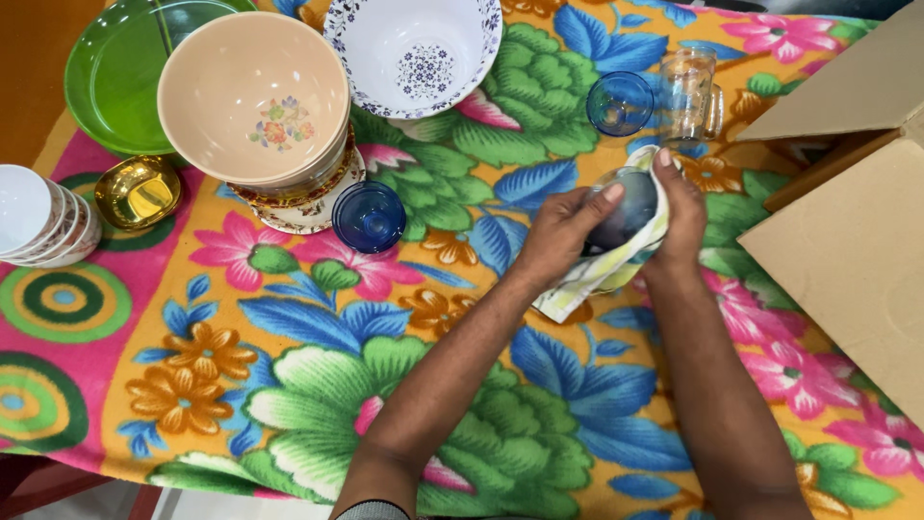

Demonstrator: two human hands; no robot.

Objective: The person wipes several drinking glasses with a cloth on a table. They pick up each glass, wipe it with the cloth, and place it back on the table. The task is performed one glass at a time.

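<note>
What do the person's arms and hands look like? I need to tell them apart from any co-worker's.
Both forearms are bare, with no watch, ring or glove visible on the left hand or right hand. A grey sleeve edge shows on the left arm at the bottom.

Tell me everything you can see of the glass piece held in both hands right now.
The glass bowl looks small, rounded and dark blue-tinted, of clear glass like the two blue bowls standing nearby. It is held above the floral cloth, tipped on its side, half wrapped in a white cloth with yellow-green stripes. The left hand grips its left side, thumb across the glass; the right hand cups the right side through the cloth. Its rim and base are hidden, so I cannot tell whether it is wet or chipped.
</note>
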